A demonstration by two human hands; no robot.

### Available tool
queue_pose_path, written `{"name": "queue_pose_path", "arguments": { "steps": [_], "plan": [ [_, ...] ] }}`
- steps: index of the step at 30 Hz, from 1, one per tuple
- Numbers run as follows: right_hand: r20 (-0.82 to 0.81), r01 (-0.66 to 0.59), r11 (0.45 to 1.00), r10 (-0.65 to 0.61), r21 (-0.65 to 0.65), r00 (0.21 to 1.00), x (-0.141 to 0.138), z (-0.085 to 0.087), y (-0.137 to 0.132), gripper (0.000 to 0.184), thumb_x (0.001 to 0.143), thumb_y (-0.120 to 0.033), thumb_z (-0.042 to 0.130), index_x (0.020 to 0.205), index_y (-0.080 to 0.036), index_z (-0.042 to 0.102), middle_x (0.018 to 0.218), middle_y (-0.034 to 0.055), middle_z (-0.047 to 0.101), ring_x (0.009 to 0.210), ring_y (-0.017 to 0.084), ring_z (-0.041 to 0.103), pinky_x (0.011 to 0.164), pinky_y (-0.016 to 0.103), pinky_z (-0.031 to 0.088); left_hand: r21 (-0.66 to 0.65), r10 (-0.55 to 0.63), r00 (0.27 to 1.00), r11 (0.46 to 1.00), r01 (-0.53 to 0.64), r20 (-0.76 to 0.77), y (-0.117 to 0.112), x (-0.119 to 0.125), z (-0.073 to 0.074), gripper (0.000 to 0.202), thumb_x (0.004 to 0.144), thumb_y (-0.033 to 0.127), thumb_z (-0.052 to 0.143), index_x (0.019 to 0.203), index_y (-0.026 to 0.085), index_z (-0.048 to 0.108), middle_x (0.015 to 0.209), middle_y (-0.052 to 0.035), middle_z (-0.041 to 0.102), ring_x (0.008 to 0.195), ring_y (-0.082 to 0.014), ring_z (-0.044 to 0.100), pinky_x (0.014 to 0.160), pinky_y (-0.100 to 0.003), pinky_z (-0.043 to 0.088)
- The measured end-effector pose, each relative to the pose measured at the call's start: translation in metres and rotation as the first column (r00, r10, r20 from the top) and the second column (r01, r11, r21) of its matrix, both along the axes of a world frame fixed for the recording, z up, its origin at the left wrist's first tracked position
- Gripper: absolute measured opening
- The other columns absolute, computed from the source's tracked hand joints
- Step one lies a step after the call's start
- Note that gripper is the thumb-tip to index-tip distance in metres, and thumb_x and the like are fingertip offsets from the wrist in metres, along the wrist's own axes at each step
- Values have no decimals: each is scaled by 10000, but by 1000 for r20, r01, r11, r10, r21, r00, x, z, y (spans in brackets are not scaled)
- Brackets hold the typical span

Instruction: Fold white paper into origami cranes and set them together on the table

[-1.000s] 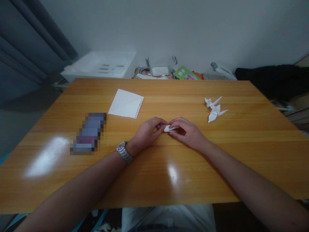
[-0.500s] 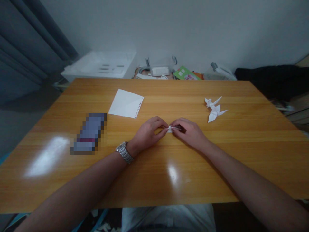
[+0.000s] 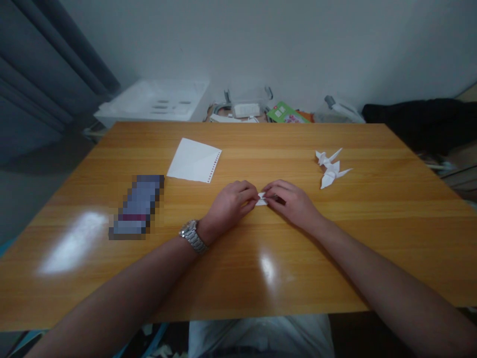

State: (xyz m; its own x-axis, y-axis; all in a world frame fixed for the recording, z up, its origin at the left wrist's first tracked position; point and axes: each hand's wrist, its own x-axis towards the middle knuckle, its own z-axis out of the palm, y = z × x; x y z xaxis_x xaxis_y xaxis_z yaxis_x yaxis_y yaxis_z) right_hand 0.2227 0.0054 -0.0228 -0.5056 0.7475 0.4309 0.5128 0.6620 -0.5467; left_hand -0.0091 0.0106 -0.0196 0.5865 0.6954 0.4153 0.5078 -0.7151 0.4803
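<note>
spotted low over the middle of the wooden table (image 3: pixel 238 283), straight ahead: a small white folded paper (image 3: pixel 262 202). set between the left hand (image 3: pixel 230 203) and the right hand (image 3: pixel 294 201), in touch with both, so no calling either nearer. pinched from each side by thumb and curled fingers: at the left edge by the left, over the right part by the right. showing mainly in the narrow gap; too covered to read a long axis. cannot tell whether resting on the wood or held just above.

well apart from near and far table edges. roomiest toward the near edge, between the forearms (image 3: pixel 147 286); on the left wrist, a metal watch (image 3: pixel 193 235).

off to the far left of the hands: a flat white sheet (image 3: pixel 194 160), holed edge facing right. nearer and farther left: a pixelated dark slab (image 3: pixel 137 206), perhaps a phone, slanting away. off to the far right: two folded paper birds (image 3: pixel 330 176), one just behind the other, touching or nearly so.
</note>
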Motion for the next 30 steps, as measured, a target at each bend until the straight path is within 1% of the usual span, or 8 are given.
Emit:
{"name": "queue_pose_path", "arguments": {
  "steps": [5, 8, 12, 16, 19, 22, 25, 30],
  "plan": [
    [78, 1, 997, -7, 77, 997, 2, -2, 2, 124, 948, -161, 622, 1002, -238, 703, 1091, 85, 711, 1011, 247, 667, 868, 411, 542, 33, -17, 998, 999, 19, -54, -1, 0, 0, 101, 989, 201, 594, 990, 183, 693, 1066, -64, 716, 998, -194, 636, 924, -344, 490],
    [120, 4, 995, -16, 103, 993, 3, -1, 3, 145, 937, -140, 624, 999, -235, 715, 1108, 91, 711, 1017, 252, 666, 866, 416, 545, 49, -26, 995, 998, 31, -95, -1, 0, 1, 116, 999, 216, 587, 1009, 181, 697, 1091, -69, 721, 1002, -197, 646, 919, -343, 494],
    [181, 1, 991, -25, 133, 983, 7, 1, 3, 139, 946, -149, 621, 972, -222, 737, 1120, 100, 721, 1009, 261, 668, 867, 433, 547, 81, -38, 986, 995, 51, -162, -3, -1, 3, 160, 1016, 248, 573, 1028, 197, 725, 1152, -65, 731, 1024, -203, 670, 916, -351, 497],
    [213, -11, 988, -22, 152, 977, 13, 3, 3, 185, 947, -149, 614, 1029, -229, 760, 1175, 104, 723, 1056, 276, 665, 905, 463, 555, 132, -23, 976, 990, 53, -218, -8, -1, 7, 205, 1028, 290, 559, 1095, 211, 736, 1190, -62, 731, 1044, -217, 669, 926, -372, 491],
    [232, 5, 988, -41, 152, 972, 17, 5, 2, 246, 947, -164, 616, 1126, -257, 757, 1261, 106, 699, 1136, 298, 645, 968, 515, 542, 154, 4, 969, 988, 35, -246, -12, 0, 9, 241, 1031, 295, 550, 1189, 216, 714, 1188, -67, 726, 1049, -227, 659, 950, -397, 484],
    [250, 33, 988, -70, 150, 966, 19, 7, 1, 277, 961, -196, 611, 1195, -261, 744, 1313, 122, 671, 1187, 315, 623, 1002, 544, 531, 169, 27, 965, 986, 18, -262, -14, 1, 8, 265, 1026, 295, 555, 1236, 218, 697, 1191, -77, 713, 1054, -237, 646, 963, -416, 479],
    [251, 54, 988, -90, 147, 964, 20, 7, 1, 266, 973, -228, 609, 1195, -262, 751, 1296, 129, 666, 1171, 314, 625, 997, 543, 537, 173, 30, 964, 985, 17, -265, -14, 2, 7, 276, 1025, 297, 554, 1249, 212, 691, 1202, -87, 699, 1066, -245, 632, 969, -423, 482],
    [222, 38, 994, -61, 104, 973, 23, 4, 3, 291, 966, -226, 628, 1221, -306, 744, 1288, 111, 660, 1159, 299, 632, 978, 531, 548, 163, 9, 965, 986, 35, -262, -13, 1, 7, 260, 1025, 298, 551, 1224, 220, 700, 1188, -87, 689, 1059, -238, 626, 968, -417, 486]
  ]
}}
